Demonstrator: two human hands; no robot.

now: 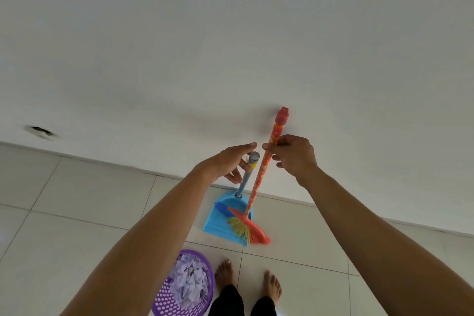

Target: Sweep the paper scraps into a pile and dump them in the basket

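Note:
A blue dustpan (218, 222) stands on the tiled floor against the wall, its grey-capped handle (245, 177) upright. My left hand (229, 161) is at the top of that handle with fingers spread; one fingertip touches it and the thumb is clear above the cap. My right hand (295, 155) pinches the orange patterned broom (259, 182) high on its stick. The broom's orange head and yellow bristles (242, 229) rest on the dustpan's front. A purple perforated basket (164, 297) at the bottom holds a heap of pale paper scraps (188, 282). My left forearm hides part of the basket.
The white wall (230, 46) fills the upper view and meets the floor just behind the dustpan. A dark mark (39, 130) sits low on the wall at the left. My bare feet (224, 274) stand right of the basket on light tiles (77, 213).

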